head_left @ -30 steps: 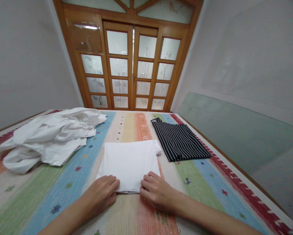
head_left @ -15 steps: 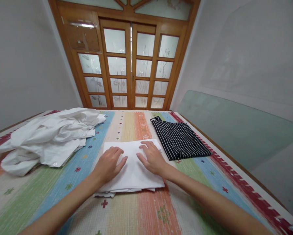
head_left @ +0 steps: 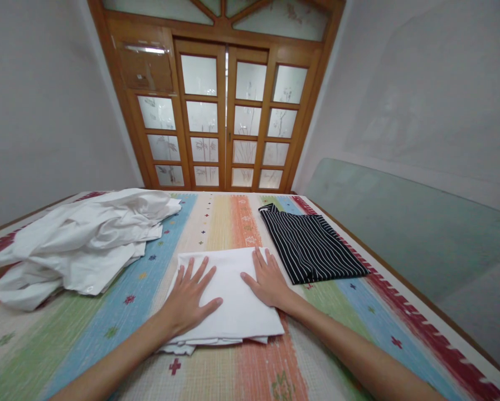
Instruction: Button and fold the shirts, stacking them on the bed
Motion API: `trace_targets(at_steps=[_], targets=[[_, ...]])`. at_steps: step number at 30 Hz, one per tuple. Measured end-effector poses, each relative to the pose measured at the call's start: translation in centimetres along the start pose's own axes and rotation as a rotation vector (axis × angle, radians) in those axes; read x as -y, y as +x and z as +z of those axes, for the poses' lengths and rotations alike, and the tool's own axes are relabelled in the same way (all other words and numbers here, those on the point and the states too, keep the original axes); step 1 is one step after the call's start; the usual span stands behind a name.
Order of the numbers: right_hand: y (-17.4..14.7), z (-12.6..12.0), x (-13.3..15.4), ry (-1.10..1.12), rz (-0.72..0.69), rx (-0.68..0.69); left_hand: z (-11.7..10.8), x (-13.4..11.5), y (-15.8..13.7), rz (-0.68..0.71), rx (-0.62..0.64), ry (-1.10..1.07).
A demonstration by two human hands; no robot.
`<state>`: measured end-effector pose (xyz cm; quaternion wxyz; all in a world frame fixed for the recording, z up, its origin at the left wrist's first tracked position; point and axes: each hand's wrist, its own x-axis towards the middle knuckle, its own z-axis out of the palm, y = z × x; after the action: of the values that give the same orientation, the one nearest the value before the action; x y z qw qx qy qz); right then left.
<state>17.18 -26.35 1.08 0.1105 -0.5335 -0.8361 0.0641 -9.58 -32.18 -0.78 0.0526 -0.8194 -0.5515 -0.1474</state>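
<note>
A folded white garment [head_left: 233, 317] lies in front of me, squared into a flat stack with loose layers showing along its near edge. My left hand [head_left: 189, 303] rests flat on its left side, fingers spread. On its right side lies my right hand [head_left: 268, 280], palm down, the thumb apart from the outstretched fingers. Neither hand grips anything. Just beyond my right hand is a folded black garment with white stripes [head_left: 314, 242]. What kind of garments these are I cannot tell.
To the left, a crumpled heap of white cloth [head_left: 86, 239] covers part of the table. A striped, patterned tablecloth [head_left: 145, 362] lies under everything. A pale green panel [head_left: 408, 234] leans along the right wall. Wooden glazed doors [head_left: 224, 122] stand beyond the far edge.
Both hands have flattened onto the white garment and their fingers have straightened from a curled pose. The left fingers have spread wide. The camera view has shifted slightly.
</note>
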Motion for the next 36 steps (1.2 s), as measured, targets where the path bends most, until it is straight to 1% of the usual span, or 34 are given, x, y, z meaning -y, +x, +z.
trace_targets(at_steps=[2, 6, 8, 11, 14, 17, 20, 23, 25, 27, 29, 31, 36], targets=[[0.0, -0.2, 0.1, -0.008, -0.004, 0.004, 0.4, 0.3, 0.0, -0.054, -0.012, 0.010], [-0.1, -0.3, 0.4, -0.034, 0.007, 0.012, 1.2, 0.9, -0.2, -0.234, -0.021, 0.042], [-0.2, -0.2, 0.4, -0.041, 0.005, 0.003, 1.3, 1.4, -0.6, -0.297, -0.025, 0.050], [-0.2, -0.3, 0.5, -0.059, -0.006, -0.021, 0.8, 2.3, -1.0, -0.368, -0.025, 0.023], [-0.4, -0.6, 0.8, -0.081, -0.034, -0.038, -0.7, 3.5, -0.6, -0.461, -0.030, -0.060], [-0.8, -1.4, 1.7, -0.050, -0.157, -0.021, -2.5, 5.0, 0.9, -0.524, -0.050, -0.204], [-1.6, -2.3, 3.6, 0.016, -0.366, 0.053, -4.1, 6.5, 3.1, -0.568, -0.058, -0.346], [-2.7, -2.9, 5.9, 0.067, -0.578, 0.121, -5.2, 7.7, 5.2, -0.547, -0.024, -0.407], [-3.2, -3.0, 7.0, 0.082, -0.690, 0.142, -5.4, 8.2, 6.2, -0.486, 0.013, -0.421], [-3.5, -3.0, 7.6, 0.082, -0.768, 0.139, -5.5, 8.5, 6.8, -0.400, 0.057, -0.432], [-3.7, -2.7, 7.7, 0.070, -0.822, 0.121, -5.3, 8.8, 7.0, -0.322, 0.083, -0.423], [-3.8, -2.5, 7.5, 0.060, -0.859, 0.106, -5.0, 8.9, 6.9, -0.280, 0.084, -0.394], [-4.1, -2.1, 7.1, 0.055, -0.879, 0.086, -4.4, 9.0, 6.9, -0.267, 0.044, -0.349]])
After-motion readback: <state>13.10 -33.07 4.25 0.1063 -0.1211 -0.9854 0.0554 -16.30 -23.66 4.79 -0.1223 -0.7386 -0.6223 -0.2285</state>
